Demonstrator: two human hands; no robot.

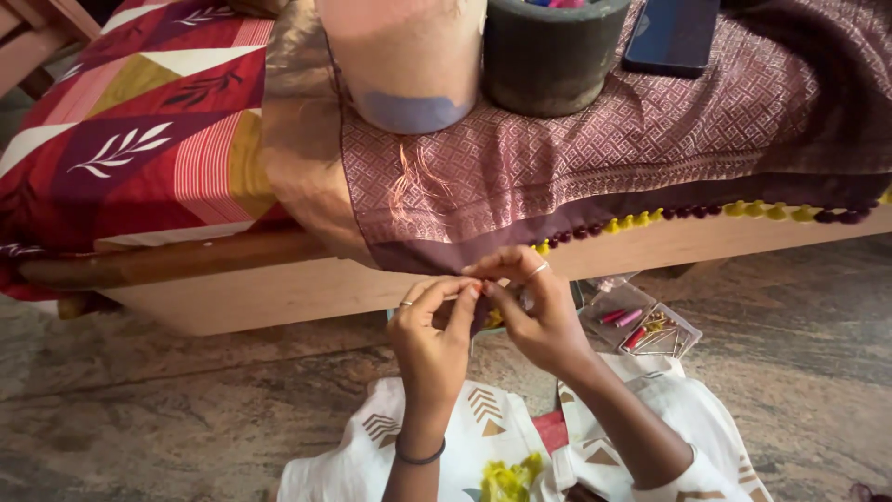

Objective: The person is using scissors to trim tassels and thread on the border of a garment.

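Fingertips meet at the dark hem of the cloth (595,149), just below the edge of the bed (279,288). Our left hand (435,339) pinches the hem between thumb and forefinger; our right hand (539,311) is closed on it from the other side, perhaps with a needle, though we cannot tell. We judge the cloth light, soft and limp, likely to slip, so it is best held right at the stitched border beside the tassels (641,220). A clear box (650,327) of pins lies on the floor (186,418) near the right hand; two pots (548,56) stand on the bed.
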